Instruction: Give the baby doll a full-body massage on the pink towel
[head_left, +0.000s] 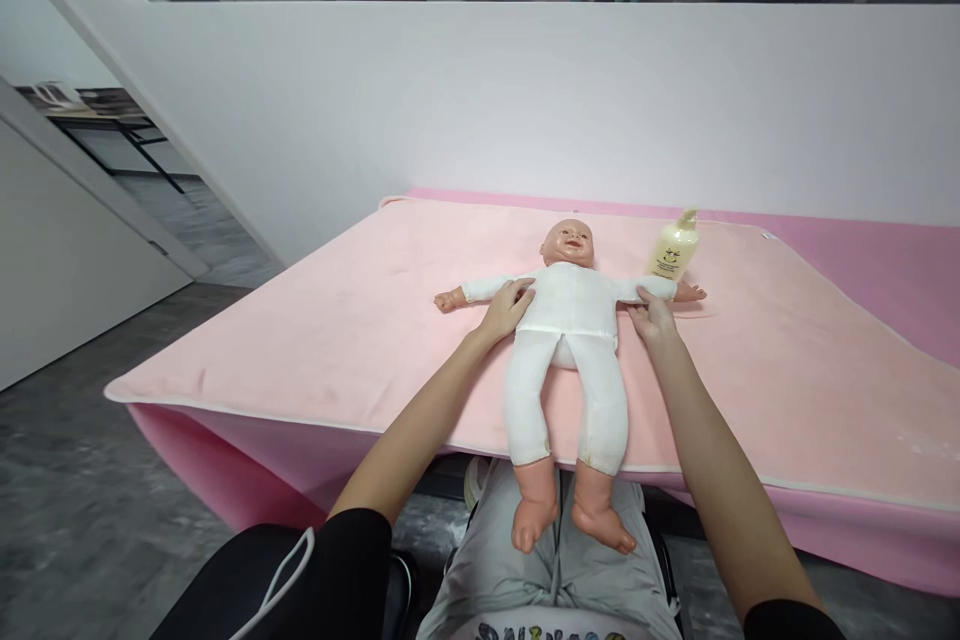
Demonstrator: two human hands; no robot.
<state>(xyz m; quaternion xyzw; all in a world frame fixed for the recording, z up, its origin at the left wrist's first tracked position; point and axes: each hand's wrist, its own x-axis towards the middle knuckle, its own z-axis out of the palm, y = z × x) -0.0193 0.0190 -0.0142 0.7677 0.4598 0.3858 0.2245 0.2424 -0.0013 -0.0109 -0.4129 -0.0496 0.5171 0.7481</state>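
Note:
A baby doll (571,305) with a bare plastic head, hands and feet and a white cloth body lies on its back on a pink mat (360,310). Its arms stretch out sideways and its feet hang past the front edge, over my lap. My left hand (511,308) is closed round the doll's upper arm on the left, fingers over the sleeve beside the chest. On the other side, my right hand (654,315) grips the doll's other sleeve, thumb on top and fingers partly hidden below. Just behind that arm stands a pale yellow pump bottle (673,248).
The mat lies over a darker pink cover (885,270) on the table, which meets a white wall (480,100) at the back. My legs (487,560) are under the front edge. A black seat (225,585) is at lower left, and a door (67,250) beyond.

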